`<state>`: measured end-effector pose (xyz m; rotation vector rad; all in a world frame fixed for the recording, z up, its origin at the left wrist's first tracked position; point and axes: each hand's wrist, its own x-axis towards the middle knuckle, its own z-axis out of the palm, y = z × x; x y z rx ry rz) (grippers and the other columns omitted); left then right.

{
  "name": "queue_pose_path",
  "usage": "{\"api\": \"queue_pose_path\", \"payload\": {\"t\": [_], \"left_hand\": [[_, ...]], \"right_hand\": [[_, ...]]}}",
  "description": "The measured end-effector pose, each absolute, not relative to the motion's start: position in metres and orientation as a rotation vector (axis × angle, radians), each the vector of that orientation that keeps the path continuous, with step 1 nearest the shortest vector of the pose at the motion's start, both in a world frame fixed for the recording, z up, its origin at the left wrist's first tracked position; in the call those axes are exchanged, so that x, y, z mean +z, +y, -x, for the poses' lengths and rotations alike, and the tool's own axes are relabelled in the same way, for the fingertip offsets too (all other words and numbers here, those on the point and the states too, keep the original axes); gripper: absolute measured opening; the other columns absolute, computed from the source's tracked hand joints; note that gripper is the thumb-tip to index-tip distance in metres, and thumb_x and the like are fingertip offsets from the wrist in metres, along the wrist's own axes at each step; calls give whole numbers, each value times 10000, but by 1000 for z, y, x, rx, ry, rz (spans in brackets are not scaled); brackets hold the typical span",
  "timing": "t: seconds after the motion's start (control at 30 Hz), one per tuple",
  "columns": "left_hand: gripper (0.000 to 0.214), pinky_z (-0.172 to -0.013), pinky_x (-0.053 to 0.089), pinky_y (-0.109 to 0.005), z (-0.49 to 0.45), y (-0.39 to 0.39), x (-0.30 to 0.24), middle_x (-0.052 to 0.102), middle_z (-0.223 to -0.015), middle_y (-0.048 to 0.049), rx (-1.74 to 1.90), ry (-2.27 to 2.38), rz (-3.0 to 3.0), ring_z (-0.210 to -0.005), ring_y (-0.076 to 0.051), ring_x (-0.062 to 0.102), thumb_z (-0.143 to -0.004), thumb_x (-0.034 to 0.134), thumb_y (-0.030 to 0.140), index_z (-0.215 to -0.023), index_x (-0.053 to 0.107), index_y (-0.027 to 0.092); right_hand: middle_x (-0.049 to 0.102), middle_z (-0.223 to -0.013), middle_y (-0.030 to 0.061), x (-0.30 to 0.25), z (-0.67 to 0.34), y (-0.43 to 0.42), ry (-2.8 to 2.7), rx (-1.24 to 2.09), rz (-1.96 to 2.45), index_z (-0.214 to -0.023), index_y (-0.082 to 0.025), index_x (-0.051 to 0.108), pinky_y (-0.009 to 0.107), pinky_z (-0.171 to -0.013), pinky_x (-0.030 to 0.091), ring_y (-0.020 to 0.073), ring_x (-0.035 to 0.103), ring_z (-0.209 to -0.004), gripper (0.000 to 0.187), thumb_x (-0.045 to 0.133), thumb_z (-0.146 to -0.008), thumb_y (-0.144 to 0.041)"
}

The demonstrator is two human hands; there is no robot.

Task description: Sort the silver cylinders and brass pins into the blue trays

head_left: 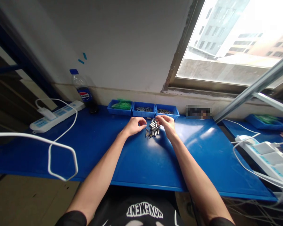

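Note:
Both my arms reach forward over a blue table (136, 160). My left hand (135, 125) has its fingers curled in a pinch just left of a small pile of silver metal sleeves and thin dark pins (153, 128). My right hand (166, 123) is curled at the pile's right edge, fingertips pinched near its top. What either pinch holds is too small to make out. Behind the hands stand three small blue trays: one with green parts (121, 106), one with dark metal parts (144, 109), one with thin pins (167, 111).
A Pepsi bottle (83, 91) stands at the back left beside a white power strip (58, 115) with a looping white cable (61, 157). Another power strip (266, 153) and cables lie at the right. A further blue tray with green parts (266, 121) sits far right, under a window.

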<state>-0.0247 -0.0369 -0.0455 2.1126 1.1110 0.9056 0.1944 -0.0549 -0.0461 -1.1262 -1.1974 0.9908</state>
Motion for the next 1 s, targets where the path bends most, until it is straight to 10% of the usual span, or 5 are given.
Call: {"api": "queue_pose_path", "payload": {"t": [0.2,1.0], "left_hand": [[110,-721,523,-273,31,-33,-48,764,-837,-41,797,1051,-2239,-755,-178,696,-814,720,214,-882,802,186],[139,-756,540,-293,17,-35,-50,739,-866,-31,1109,1079,-2025,-761,-175,682,-906,666,328,-920,665,190]], "right_hand": [[681,-1376,119,-48,-205,-52,-1030,804,1052,-1363,-250,641,398,-868,574,251,714,-1029,594,718,-798,-416],[732,-774,29,-49,-195,-53,-1109,1036,1084,-977,-205,752,304,-638,504,152,621,-623,352,726,-811,-514]]}}
